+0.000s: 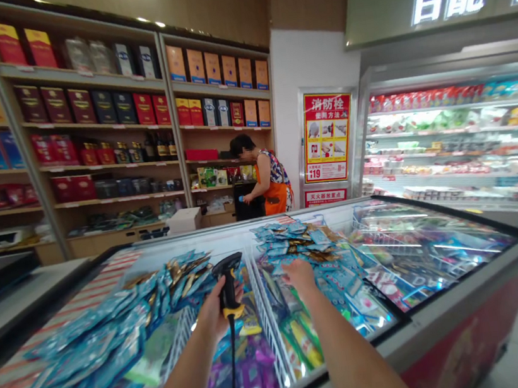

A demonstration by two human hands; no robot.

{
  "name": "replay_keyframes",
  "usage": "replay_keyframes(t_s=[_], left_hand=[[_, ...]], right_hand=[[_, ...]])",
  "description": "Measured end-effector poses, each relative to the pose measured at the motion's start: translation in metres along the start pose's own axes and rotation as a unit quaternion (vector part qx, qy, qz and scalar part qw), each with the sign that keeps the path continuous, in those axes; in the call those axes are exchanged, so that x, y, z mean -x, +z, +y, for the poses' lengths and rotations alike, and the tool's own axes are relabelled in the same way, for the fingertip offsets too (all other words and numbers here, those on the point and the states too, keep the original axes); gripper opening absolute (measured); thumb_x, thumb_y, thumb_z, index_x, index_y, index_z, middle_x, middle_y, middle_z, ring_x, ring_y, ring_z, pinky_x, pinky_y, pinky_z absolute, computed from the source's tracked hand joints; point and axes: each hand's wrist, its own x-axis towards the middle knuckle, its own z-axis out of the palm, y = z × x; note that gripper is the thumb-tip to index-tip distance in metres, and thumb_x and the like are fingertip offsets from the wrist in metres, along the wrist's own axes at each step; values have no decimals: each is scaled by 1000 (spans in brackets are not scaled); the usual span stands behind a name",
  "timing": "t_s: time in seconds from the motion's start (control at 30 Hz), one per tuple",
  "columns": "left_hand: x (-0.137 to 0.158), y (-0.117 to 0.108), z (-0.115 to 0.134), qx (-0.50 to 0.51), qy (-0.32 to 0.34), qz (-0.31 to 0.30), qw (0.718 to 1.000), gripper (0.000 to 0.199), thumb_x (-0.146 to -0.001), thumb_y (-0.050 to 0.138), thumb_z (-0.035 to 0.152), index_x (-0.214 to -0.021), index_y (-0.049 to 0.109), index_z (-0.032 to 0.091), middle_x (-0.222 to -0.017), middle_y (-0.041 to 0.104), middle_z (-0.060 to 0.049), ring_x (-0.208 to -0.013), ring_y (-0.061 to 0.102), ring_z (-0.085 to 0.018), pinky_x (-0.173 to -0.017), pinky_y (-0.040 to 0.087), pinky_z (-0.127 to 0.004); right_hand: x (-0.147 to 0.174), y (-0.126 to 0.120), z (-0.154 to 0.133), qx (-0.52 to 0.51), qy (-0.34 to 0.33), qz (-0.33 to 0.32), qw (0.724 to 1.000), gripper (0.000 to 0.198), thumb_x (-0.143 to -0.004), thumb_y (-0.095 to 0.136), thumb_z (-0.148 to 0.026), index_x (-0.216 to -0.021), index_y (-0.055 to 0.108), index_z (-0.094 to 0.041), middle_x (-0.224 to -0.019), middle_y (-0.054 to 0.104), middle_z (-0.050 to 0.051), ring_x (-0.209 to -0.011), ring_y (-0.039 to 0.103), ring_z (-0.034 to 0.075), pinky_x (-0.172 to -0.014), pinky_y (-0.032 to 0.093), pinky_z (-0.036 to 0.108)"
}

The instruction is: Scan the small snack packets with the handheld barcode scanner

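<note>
My left hand [225, 300] is wrapped around the handle of a black and yellow barcode scanner [229, 280], whose cord hangs down toward me. To its left, a long heap of shiny blue snack packets [101, 336] covers the freezer's glass top, some showing gold backs. My right hand [300, 276] reaches over the glass at the near left edge of a second pile of blue packets [294, 240]. Its fingers are curled together; whatever they may grip there is too unclear to name. More blue packets [341, 278] spread to the right of that hand.
Beneath the glass of the chest freezer [430, 330] lie bagged goods and white wire dividers [267, 320]. Beyond it a person in an orange apron [278, 194] bends beside shelves of boxed goods [104, 106]. A lit refrigerated display [461, 135] stands at right.
</note>
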Motion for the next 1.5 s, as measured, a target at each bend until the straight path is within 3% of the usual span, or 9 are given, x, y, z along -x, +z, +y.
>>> replay_keyframes(t_s=[0.23,0.37,0.53,0.63,0.83,1.0,1.13,1.37,1.5], left_hand=[[25,-1,2,-92,-26,-80,992,25,-84,55,23,-106,59,11,-85,70,-11,-48,61,-12,-45,50,-23],[31,-3,0,-180,-13,-102,978,28,-77,66,25,-101,61,11,-81,70,-10,-43,56,-9,-44,48,-20],[26,-6,-4,-203,-1,-92,975,30,-77,65,34,-98,62,12,-75,69,-9,-44,55,-9,-40,44,-18],[23,-7,-4,-218,-1,-90,972,37,-77,63,45,-96,62,12,-72,68,-9,-44,55,-10,-38,43,-19],[24,-8,-4,-233,2,-88,969,42,-76,61,52,-94,62,13,-66,64,-5,-43,54,-10,-37,40,-19],[25,-9,-5,-236,16,-94,967,41,-75,63,52,-92,61,14,-66,62,-3,-45,53,-9,-38,38,-19],[25,-10,-5,-243,20,-100,965,42,-74,64,52,-90,62,14,-66,62,-3,-47,54,-10,-40,39,-19],[22,-14,-5,-245,22,-134,960,47,-74,62,53,-99,63,13,-66,63,-4,-51,57,-12,-47,43,-21],[21,-15,-6,-249,23,-148,957,48,-76,61,53,-101,63,13,-66,63,-4,-51,56,-12,-47,42,-21]], right_hand=[[4,3,4,-30,27,-36,999,27,-51,62,-11,-75,53,-19,-52,50,-10,-46,60,15,-50,50,27],[6,3,-5,49,65,-40,996,8,-66,60,-20,-71,54,-18,-49,54,-4,-47,60,16,-47,47,26],[4,-1,-11,138,80,-40,986,18,-67,64,-29,-61,50,-19,-43,49,-3,-45,57,18,-40,42,25],[2,-2,-7,132,56,-46,989,19,-57,67,-16,-68,53,-18,-49,50,-5,-46,55,16,-42,45,25],[1,1,7,74,23,-78,994,53,-51,69,-10,-103,60,-19,-87,63,3,-60,60,15,-53,51,29],[0,2,14,139,-53,-80,986,28,-56,69,-17,-85,66,-20,-85,67,4,-78,64,23,-66,51,33],[0,4,12,125,-99,-89,983,32,-59,65,-15,-90,66,-20,-88,69,3,-83,64,22,-76,49,34],[-6,3,1,16,-150,-39,988,35,-64,61,-24,-98,62,-17,-93,68,5,-83,62,18,-76,48,29],[-6,-1,10,100,-130,-112,980,19,-61,65,-24,-79,63,-18,-73,66,0,-70,60,18,-68,48,29]])
